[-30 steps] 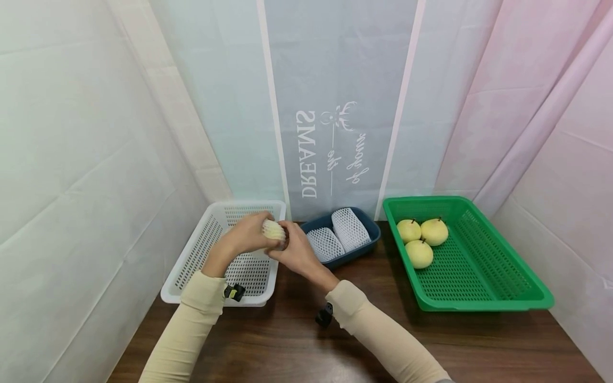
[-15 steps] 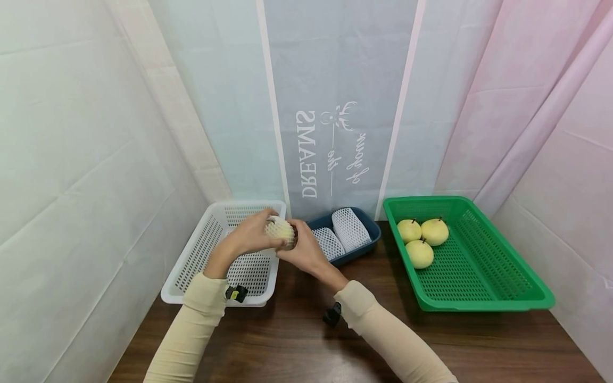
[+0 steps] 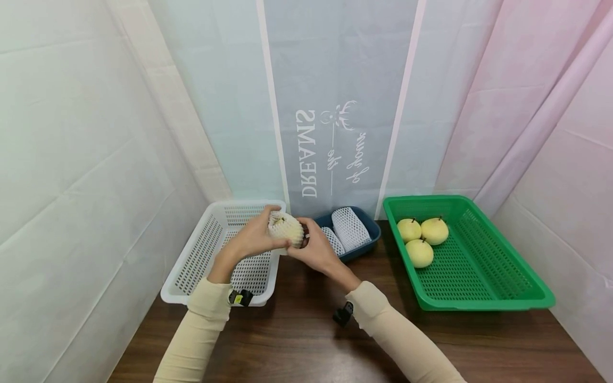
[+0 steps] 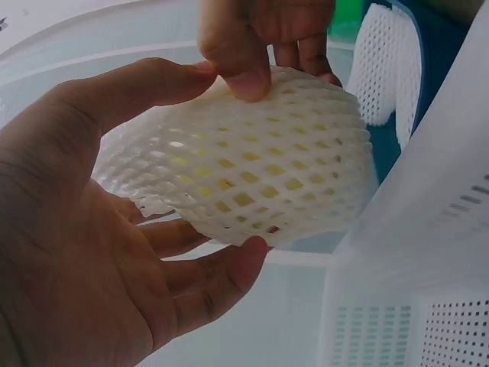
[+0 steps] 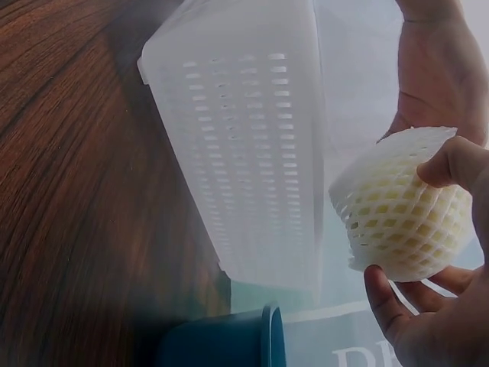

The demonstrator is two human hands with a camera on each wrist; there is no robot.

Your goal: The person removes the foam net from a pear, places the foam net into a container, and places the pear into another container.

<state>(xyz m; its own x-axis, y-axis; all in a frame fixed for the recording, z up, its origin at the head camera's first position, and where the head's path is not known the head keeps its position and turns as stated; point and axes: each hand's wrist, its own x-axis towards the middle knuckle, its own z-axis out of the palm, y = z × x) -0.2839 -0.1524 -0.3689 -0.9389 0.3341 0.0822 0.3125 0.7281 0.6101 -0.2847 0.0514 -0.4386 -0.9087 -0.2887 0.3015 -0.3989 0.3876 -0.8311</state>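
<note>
A pale yellow pear (image 3: 286,230) in a white foam net sleeve (image 4: 260,172) is held between both hands above the right rim of the white basket (image 3: 173,297). My left hand (image 3: 250,234) grips its left side, thumb and fingers spread round the net. From the right, my right hand (image 3: 320,251) holds the other end, with the thumb pressing the net (image 5: 405,214) and fingertips beneath. The pear's stem end faces up through the sleeve's opening in the head view. Yellow skin shows through the mesh in both wrist views.
A blue tray (image 3: 366,248) with white foam net sleeves (image 3: 351,229) stands behind my right hand. To the right, a green basket (image 3: 483,307) holds three pears (image 3: 420,254). Everything stands on a dark wooden table (image 3: 306,340), with curtains behind and at the sides.
Both hands have moved slightly right with the netted pear, from over the white basket toward the blue tray. The pear has turned so its stem end now shows.
</note>
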